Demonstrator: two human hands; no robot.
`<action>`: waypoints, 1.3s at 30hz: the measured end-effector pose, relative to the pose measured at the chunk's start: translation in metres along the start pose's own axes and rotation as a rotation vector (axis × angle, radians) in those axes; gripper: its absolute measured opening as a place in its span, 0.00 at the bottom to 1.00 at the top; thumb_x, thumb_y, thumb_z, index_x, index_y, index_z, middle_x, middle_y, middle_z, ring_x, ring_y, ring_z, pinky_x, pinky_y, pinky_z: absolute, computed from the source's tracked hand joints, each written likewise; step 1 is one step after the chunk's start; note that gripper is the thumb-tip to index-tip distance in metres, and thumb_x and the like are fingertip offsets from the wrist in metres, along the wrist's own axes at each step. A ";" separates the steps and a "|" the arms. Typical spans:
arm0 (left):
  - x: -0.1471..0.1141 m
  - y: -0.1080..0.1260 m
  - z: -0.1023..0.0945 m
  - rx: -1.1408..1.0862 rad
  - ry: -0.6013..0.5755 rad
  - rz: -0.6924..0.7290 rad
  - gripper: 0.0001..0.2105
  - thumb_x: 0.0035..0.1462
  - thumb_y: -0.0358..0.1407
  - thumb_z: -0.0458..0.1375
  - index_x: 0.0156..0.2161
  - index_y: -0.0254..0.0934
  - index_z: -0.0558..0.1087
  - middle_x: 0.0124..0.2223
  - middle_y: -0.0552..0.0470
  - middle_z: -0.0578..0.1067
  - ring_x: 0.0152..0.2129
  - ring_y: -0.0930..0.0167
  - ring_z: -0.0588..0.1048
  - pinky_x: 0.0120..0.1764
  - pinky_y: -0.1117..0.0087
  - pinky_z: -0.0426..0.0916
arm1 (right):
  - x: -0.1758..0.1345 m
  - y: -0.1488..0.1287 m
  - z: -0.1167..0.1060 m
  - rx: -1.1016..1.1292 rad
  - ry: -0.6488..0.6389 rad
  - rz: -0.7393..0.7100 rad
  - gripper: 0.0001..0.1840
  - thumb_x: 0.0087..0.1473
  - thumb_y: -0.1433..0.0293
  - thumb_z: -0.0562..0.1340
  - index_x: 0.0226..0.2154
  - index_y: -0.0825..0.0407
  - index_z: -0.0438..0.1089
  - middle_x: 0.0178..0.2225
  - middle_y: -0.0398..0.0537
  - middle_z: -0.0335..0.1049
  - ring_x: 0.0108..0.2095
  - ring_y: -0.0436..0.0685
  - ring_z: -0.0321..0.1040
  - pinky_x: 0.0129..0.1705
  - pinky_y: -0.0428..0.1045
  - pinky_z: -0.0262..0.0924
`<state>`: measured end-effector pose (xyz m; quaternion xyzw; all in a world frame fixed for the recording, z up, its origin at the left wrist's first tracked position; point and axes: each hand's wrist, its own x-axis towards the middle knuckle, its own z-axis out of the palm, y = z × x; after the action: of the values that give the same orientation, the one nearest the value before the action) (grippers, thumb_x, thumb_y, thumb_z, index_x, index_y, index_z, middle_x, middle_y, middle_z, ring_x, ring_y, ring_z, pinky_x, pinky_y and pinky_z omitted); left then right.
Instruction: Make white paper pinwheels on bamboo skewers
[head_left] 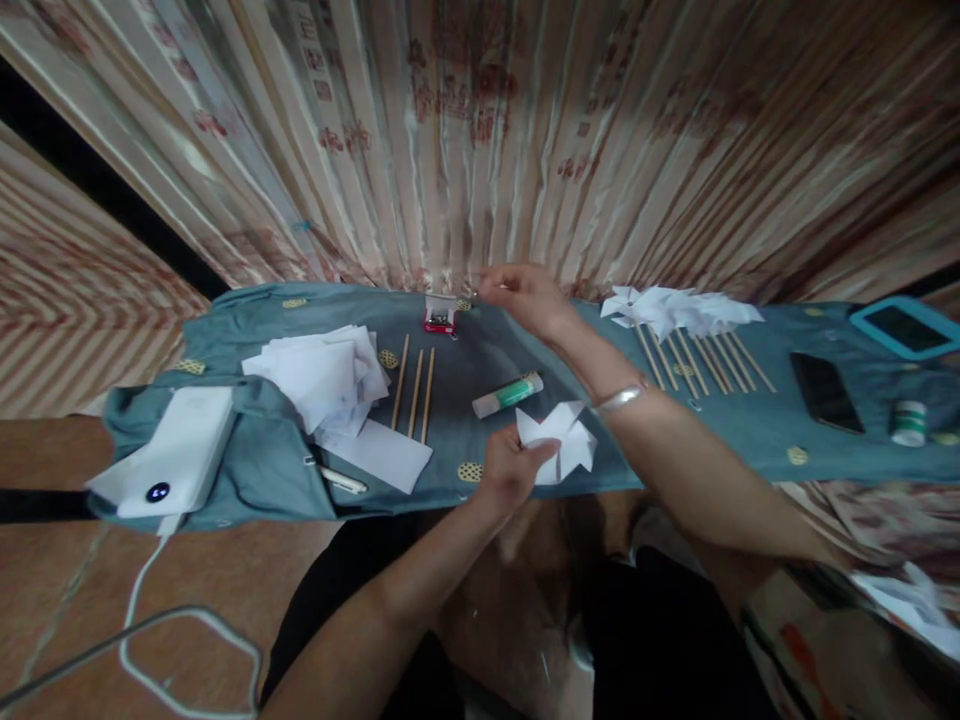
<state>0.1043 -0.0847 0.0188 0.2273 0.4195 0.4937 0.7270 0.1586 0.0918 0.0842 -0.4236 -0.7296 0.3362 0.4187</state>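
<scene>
My left hand point(506, 468) pinches a white paper pinwheel point(570, 440) near the table's front edge, thumb lying over its middle. Raised toward the back of the table, my right hand point(526, 295) has thumb and fingertips pressed together; whatever they hold is too small to make out. Just left of it sits a small open red box point(439, 318) with tiny metallic pieces inside. A glue stick point(508, 394) lies behind the pinwheel. Three wooden sticks point(415, 392) lie to the left, beside a pile of white paper pieces point(319, 375).
Finished pinwheels point(675, 312) on several sticks lie at the back right. Beyond them are a black phone point(825, 390), a blue-framed device point(907, 326) and a small green-and-white container point(909, 424). A cabled white power bank point(187, 455) and a white pen point(343, 480) lie left.
</scene>
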 end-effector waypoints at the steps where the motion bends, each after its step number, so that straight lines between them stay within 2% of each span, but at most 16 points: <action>1: 0.002 0.001 -0.001 0.021 0.023 0.014 0.11 0.30 0.34 0.70 0.23 0.32 0.75 0.21 0.54 0.74 0.18 0.74 0.68 0.24 0.73 0.63 | -0.020 -0.008 -0.015 0.113 0.047 0.011 0.11 0.49 0.63 0.66 0.23 0.53 0.71 0.36 0.48 0.75 0.44 0.59 0.70 0.52 0.57 0.59; 4: 0.007 0.003 -0.001 0.058 0.076 0.035 0.13 0.28 0.33 0.71 0.24 0.32 0.76 0.23 0.54 0.76 0.19 0.74 0.70 0.26 0.72 0.64 | -0.092 -0.026 -0.052 0.288 0.217 0.078 0.11 0.47 0.59 0.68 0.27 0.49 0.72 0.45 0.47 0.74 0.54 0.60 0.66 0.59 0.58 0.53; 6: 0.009 0.004 0.001 0.057 0.076 0.039 0.14 0.28 0.34 0.72 0.25 0.33 0.77 0.24 0.53 0.77 0.20 0.73 0.71 0.27 0.72 0.65 | -0.140 -0.030 -0.065 0.293 0.306 0.160 0.11 0.47 0.59 0.69 0.27 0.48 0.73 0.51 0.47 0.71 0.58 0.61 0.62 0.62 0.59 0.48; 9: 0.009 0.002 0.006 0.074 0.068 0.023 0.14 0.30 0.35 0.71 0.26 0.33 0.77 0.25 0.53 0.78 0.20 0.73 0.72 0.28 0.72 0.66 | -0.194 -0.025 -0.067 0.230 0.318 0.302 0.10 0.48 0.59 0.68 0.29 0.48 0.73 0.60 0.48 0.62 0.63 0.62 0.54 0.65 0.61 0.41; 12: 0.010 -0.005 0.013 0.096 0.053 -0.021 0.13 0.31 0.35 0.71 0.27 0.32 0.78 0.25 0.52 0.79 0.20 0.73 0.72 0.29 0.72 0.66 | -0.221 -0.013 -0.060 0.151 0.310 0.354 0.11 0.51 0.58 0.65 0.29 0.48 0.73 0.64 0.49 0.56 0.66 0.61 0.48 0.66 0.60 0.37; 16: 0.012 -0.016 0.022 0.122 0.042 -0.043 0.13 0.32 0.34 0.71 0.28 0.32 0.78 0.25 0.53 0.78 0.20 0.75 0.72 0.29 0.73 0.66 | -0.237 -0.001 -0.057 0.071 0.320 0.363 0.10 0.53 0.58 0.63 0.29 0.47 0.73 0.64 0.48 0.57 0.67 0.61 0.46 0.66 0.60 0.38; 25: 0.015 -0.030 0.046 0.186 -0.007 -0.027 0.11 0.34 0.32 0.70 0.29 0.32 0.78 0.27 0.53 0.79 0.22 0.75 0.72 0.30 0.73 0.67 | -0.255 0.007 -0.070 -0.077 0.338 0.342 0.05 0.55 0.64 0.61 0.31 0.46 0.72 0.65 0.44 0.53 0.68 0.61 0.42 0.67 0.63 0.37; 32: 0.019 -0.037 0.048 0.179 -0.044 -0.008 0.11 0.36 0.32 0.70 0.29 0.32 0.78 0.25 0.55 0.78 0.21 0.76 0.71 0.30 0.74 0.66 | -0.255 0.015 -0.072 -0.133 0.336 0.337 0.05 0.55 0.64 0.61 0.33 0.47 0.72 0.65 0.46 0.52 0.67 0.61 0.43 0.67 0.63 0.38; 39: 0.020 -0.034 0.049 0.214 -0.018 -0.010 0.11 0.33 0.33 0.70 0.27 0.33 0.78 0.25 0.54 0.78 0.20 0.75 0.71 0.29 0.73 0.66 | -0.253 0.019 -0.073 -0.073 0.358 0.344 0.05 0.54 0.64 0.62 0.32 0.46 0.73 0.65 0.44 0.54 0.67 0.61 0.45 0.67 0.62 0.39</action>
<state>0.1665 -0.0766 0.0130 0.3056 0.4645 0.4405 0.7048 0.3036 -0.1181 0.0167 -0.6092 -0.5727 0.2953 0.4623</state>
